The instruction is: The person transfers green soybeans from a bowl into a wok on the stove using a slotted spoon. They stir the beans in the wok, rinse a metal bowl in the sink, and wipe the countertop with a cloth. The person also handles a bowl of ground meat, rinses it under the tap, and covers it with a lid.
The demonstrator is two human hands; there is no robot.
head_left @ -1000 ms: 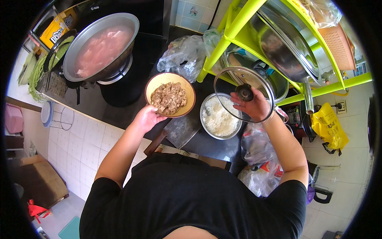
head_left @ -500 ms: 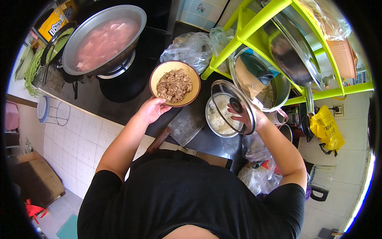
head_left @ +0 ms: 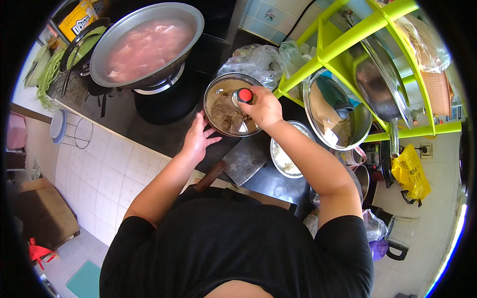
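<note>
A round glass lid (head_left: 222, 127) with a metal rim covers the bowl of brown minced meat (head_left: 226, 110), which shows through the glass. My right hand (head_left: 266, 108) grips the lid's red-topped knob from the right side. At the near left of the rim is my left hand (head_left: 198, 139), its fingers spread and holding nothing; whether a fingertip touches the bowl I cannot tell. A metal pot of white rice (head_left: 284, 160) stands uncovered beneath my right forearm, which hides part of it. Between the two lies a cleaver (head_left: 246, 160) with a wooden handle.
On the stove at the far left sits a large metal basin (head_left: 99, 62) of pinkish meat in liquid. A green rack (head_left: 318, 62) holding a pan rises at the right. Below it stands a large steel pot (head_left: 365, 126) with items inside. Plastic bags (head_left: 256, 62) lie behind the bowl.
My right hand has carried the lid from above the rice leftward onto the meat bowl, now holding its knob. My left hand has let go of the bowl's rim and spread its fingers.
</note>
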